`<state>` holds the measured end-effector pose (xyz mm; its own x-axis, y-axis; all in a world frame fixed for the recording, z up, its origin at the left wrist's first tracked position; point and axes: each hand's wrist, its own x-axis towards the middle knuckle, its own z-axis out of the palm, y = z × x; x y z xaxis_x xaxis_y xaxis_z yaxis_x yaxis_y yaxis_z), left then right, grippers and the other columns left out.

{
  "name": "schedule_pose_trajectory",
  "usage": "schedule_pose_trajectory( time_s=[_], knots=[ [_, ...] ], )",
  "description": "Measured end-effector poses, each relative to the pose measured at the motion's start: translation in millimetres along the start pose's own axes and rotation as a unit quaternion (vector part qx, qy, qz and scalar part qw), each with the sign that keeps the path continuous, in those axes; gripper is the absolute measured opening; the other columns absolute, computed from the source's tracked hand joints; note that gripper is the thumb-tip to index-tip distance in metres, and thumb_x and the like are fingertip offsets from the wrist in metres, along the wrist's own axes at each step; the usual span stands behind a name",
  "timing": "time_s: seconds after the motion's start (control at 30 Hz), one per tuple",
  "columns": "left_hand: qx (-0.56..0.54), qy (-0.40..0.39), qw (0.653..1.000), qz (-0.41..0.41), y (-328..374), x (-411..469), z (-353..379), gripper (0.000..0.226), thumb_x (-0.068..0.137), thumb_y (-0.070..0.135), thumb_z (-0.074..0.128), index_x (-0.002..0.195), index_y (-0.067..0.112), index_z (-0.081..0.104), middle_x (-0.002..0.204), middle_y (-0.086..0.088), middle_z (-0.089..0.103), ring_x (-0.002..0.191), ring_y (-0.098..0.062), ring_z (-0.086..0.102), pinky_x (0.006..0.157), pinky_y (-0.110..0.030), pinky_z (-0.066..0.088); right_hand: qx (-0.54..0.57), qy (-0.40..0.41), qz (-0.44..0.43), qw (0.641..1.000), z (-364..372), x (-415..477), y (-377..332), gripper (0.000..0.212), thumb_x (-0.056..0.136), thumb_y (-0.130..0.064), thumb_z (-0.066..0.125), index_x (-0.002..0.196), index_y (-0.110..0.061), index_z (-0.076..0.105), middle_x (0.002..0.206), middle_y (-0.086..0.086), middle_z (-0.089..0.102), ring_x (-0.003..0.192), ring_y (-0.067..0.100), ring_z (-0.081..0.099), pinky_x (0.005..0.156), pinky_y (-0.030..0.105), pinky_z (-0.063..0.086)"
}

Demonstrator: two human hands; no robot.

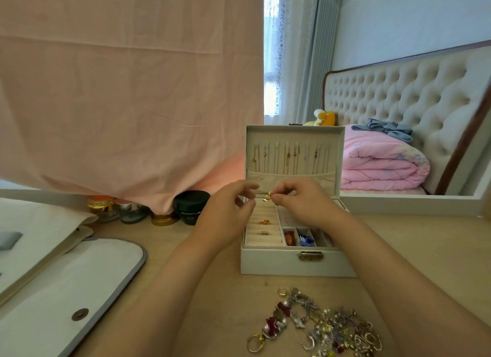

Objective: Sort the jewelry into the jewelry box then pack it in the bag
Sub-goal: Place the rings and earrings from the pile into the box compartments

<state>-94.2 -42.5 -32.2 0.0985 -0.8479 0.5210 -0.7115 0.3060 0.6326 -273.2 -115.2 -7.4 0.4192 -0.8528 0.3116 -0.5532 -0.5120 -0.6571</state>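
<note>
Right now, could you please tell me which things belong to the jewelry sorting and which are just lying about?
Job: jewelry box, gold piece pinched in the right hand, loose jewelry pile, bag.
Lying about: cosmetic jars, pink cloth, folded quilt, plush toy.

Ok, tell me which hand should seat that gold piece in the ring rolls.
Right. The right hand pinches the gold piece just above the ring rolls; the left hand sits beside it, fingers loosely curled, holding nothing visible.
</note>
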Motion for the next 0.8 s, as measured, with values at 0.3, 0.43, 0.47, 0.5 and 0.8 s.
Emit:
schedule_pose_trajectory(
  time_s=[0.3, 0.43, 0.47, 0.5, 0.8],
  knots=[
    [-0.05, 0.04, 0.998, 0.018, 3, 2, 0, 0.023, 0.093, 0.022, 0.069, 0.113, 0.032, 0.072, 0.095, 0.025, 0.069, 0.092, 0.01, 0.06, 0.077, -0.004, 0.045, 0.18, -0.077, 0.014, 0.981, -5, -8, -21, 0.011, 0.097, -0.022, 0.065, 0.099, -0.018, 0.075, 0.079, -0.004, 0.075, 0.05, 0.008, 0.052, 0.046, 0.017, 0.042],
    [-0.038, 0.086, 0.996, -0.007, 1, 4, 3, 0.014, 0.09, 0.024, 0.073, 0.102, 0.03, 0.077, 0.085, 0.023, 0.07, 0.085, 0.008, 0.064, 0.077, -0.01, 0.049, 0.194, -0.025, 0.013, 0.981, 0, -7, -19, 0.025, 0.092, -0.026, 0.072, 0.116, -0.022, 0.07, 0.085, -0.004, 0.078, 0.047, 0.008, 0.053, 0.048, 0.014, 0.045],
    [-0.036, 0.093, 0.995, -0.013, 1, 4, 4, 0.013, 0.09, 0.025, 0.073, 0.102, 0.03, 0.077, 0.084, 0.022, 0.07, 0.084, 0.007, 0.064, 0.078, -0.012, 0.051, 0.185, -0.015, -0.001, 0.983, 0, -6, -18, 0.024, 0.09, -0.026, 0.074, 0.114, -0.022, 0.072, 0.085, -0.005, 0.078, 0.048, 0.008, 0.055, 0.051, 0.015, 0.047],
    [-0.035, 0.098, 0.994, -0.019, 2, 4, 5, 0.013, 0.09, 0.027, 0.073, 0.102, 0.029, 0.078, 0.085, 0.021, 0.071, 0.083, 0.007, 0.064, 0.078, -0.013, 0.052, 0.173, -0.01, -0.015, 0.985, 0, -6, -18, 0.021, 0.088, -0.026, 0.076, 0.109, -0.023, 0.075, 0.085, -0.006, 0.078, 0.05, 0.008, 0.057, 0.054, 0.017, 0.049],
    [0.062, 0.03, 0.997, -0.02, -2, 2, 12, 0.025, 0.098, 0.024, 0.062, 0.12, 0.03, 0.069, 0.111, 0.016, 0.068, 0.1, -0.002, 0.057, 0.089, -0.024, 0.048, -0.128, 0.077, -0.066, 0.987, 12, -3, 0, 0.008, 0.089, -0.034, 0.074, 0.096, -0.036, 0.077, 0.09, -0.02, 0.071, 0.088, -0.002, 0.062, 0.082, 0.027, 0.054]
  ],
)
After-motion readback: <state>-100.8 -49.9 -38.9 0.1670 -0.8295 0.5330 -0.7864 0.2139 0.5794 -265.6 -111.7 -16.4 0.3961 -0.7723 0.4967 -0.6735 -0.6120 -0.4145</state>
